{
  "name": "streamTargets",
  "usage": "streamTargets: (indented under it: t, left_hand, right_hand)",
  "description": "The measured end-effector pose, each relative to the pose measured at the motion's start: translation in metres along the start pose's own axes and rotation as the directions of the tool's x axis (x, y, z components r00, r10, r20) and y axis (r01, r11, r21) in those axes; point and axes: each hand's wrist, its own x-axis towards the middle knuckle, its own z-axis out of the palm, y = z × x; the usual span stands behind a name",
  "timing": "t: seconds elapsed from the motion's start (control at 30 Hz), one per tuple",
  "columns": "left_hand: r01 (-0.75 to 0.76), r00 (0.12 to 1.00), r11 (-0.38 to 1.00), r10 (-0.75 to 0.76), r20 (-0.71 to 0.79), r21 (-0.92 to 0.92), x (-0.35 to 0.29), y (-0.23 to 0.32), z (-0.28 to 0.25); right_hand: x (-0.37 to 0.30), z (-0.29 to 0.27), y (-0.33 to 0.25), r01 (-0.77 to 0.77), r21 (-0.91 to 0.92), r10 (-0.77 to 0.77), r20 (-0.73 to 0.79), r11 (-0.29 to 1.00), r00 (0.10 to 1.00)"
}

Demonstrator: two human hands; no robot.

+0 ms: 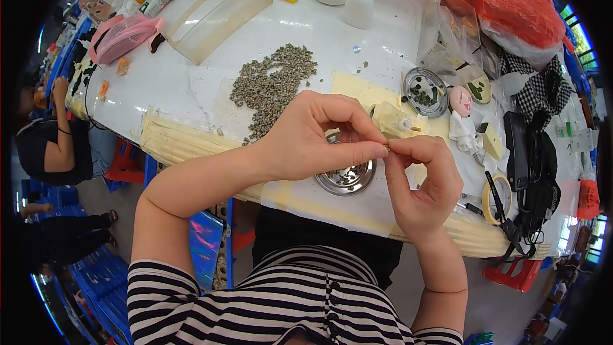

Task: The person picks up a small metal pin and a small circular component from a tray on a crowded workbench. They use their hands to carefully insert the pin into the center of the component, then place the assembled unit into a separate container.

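My left hand [322, 131] and my right hand [424, 182] meet above the table's near edge, thumb and forefinger of each pinched together. Between the fingertips is a tiny piece, too small to name. Below them stands a round metal dish [348, 188] holding small dark bits, partly hidden by my left hand. A spread heap of small grey-green pieces [271, 83] lies beyond my left wrist. Just past my fingers sits a yellowish block [391, 118] with a white peg-like part.
Another metal dish [424, 92] with dark green pieces stands at right, near a pink oval object [460, 100]. A tape roll [497, 199], black phone [516, 147] and red plastic bag [511, 3] lie further right. A clear tray [223, 16] and white squeeze bottle [359, 7] are at the back.
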Motion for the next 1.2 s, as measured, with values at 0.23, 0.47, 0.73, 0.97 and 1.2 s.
streamTargets:
  t: [0.23,0.47,0.73,0.97,1.2]
  left_hand:
    - [-0.328,0.93,0.864,0.367,-0.032,0.382,0.002,-0.002,0.0]
    - [-0.398,0.886,0.788,0.462,-0.025,0.469,0.004,-0.002,0.001]
    - [-0.39,0.885,0.785,0.464,-0.041,0.481,0.003,-0.001,0.001]
    - [-0.391,0.887,0.788,0.461,-0.034,0.475,0.005,-0.001,0.001]
    - [-0.395,0.883,0.78,0.468,-0.033,0.486,0.004,-0.002,0.0]
  right_hand:
    - [0.001,-0.001,-0.001,-0.026,0.005,0.026,-0.013,1.0,1.0]
    - [0.001,-0.002,-0.001,0.002,-0.004,-0.002,0.008,1.0,1.0]
    - [0.008,-0.023,0.006,-0.008,-0.154,-0.015,-0.148,0.988,0.989]
    - [0.019,-0.03,0.007,-0.074,-0.36,0.074,-0.016,0.93,0.997]
    - [0.015,-0.031,0.012,-0.047,-0.401,0.052,0.0,0.915,0.999]
